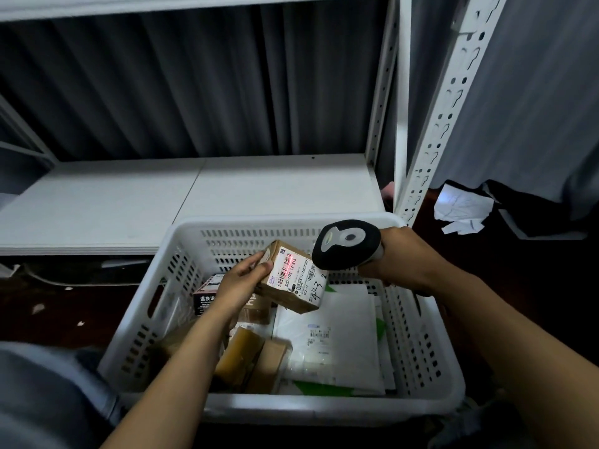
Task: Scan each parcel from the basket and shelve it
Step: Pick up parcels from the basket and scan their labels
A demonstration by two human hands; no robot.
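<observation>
My left hand [241, 281] grips a small brown cardboard parcel [293, 278] above the white perforated basket [327, 411]. The parcel's white label faces up and right, and a red scan line lies across its barcode. My right hand [400, 260] holds a black and grey barcode scanner [348, 243] just to the right of the parcel, its head aimed at the label. Inside the basket lie several more parcels: brown boxes [249, 361] on the left, white mailer bags [334, 345] on the right, a dark box [209, 294] under my left wrist.
A white shelf board [162, 196] stands bare behind the basket, with grey curtain behind it. A white slotted upright [437, 124] rises at the right. Crumpled white paper [460, 209] lies on the dark floor at the right. My knee [42, 400] is at lower left.
</observation>
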